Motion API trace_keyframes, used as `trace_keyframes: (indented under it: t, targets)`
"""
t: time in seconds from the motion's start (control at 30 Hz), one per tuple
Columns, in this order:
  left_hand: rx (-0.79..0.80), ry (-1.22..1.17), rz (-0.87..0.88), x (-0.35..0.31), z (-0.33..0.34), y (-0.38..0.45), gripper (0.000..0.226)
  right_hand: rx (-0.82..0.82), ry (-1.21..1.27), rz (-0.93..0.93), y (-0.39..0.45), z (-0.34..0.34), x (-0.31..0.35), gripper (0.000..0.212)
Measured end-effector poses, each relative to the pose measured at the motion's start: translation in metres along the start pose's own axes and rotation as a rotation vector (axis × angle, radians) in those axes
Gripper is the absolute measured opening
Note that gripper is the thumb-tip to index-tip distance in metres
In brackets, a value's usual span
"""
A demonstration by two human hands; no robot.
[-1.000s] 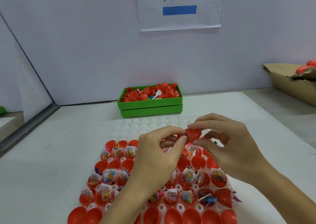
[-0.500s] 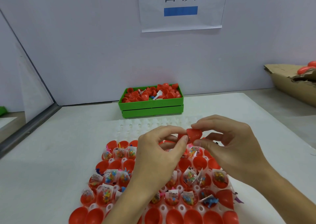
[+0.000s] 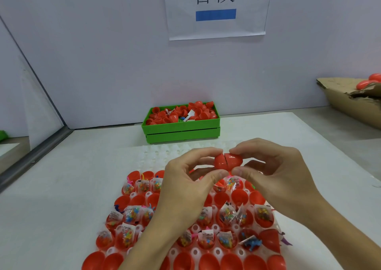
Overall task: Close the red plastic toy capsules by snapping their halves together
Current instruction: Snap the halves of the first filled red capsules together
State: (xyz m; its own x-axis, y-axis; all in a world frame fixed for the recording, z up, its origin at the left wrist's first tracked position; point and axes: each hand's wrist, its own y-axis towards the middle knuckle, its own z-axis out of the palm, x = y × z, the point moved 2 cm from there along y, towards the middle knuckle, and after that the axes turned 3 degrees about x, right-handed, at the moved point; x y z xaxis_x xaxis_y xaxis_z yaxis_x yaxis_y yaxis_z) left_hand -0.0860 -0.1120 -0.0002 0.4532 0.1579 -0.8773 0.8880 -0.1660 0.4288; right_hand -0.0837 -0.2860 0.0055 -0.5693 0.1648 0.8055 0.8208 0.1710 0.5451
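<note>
Item: 1 red capsule (image 3: 227, 161), held above the tray (image 3: 208, 226), long axis 9-to-3, which I see pinched by left hand (image 3: 186, 189) and right hand (image 3: 274, 177), seam unclosed.

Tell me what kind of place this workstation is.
Probably a small toy-packing or assembly bench: a white tray of open red capsule halves filled with bagged trinkets, a green bin heaped with loose halves, and a printed paper sign taped to the partition wall.
</note>
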Motion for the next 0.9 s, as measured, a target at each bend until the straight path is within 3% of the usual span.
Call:
trace_keyframes:
  t: [0.4,0.9]
  targets:
    - [0.066,-0.083,0.005,-0.0064,0.0026,-0.0024,0.038,-0.015,0.094,0.074,-0.0004,0.0001,0.0066,0.025]
    - [0.019,-0.059,-0.001,-0.0050,0.0050,-0.0024,0.033,-0.026,0.135,0.092,-0.0007,0.0014,0.0080,0.021]
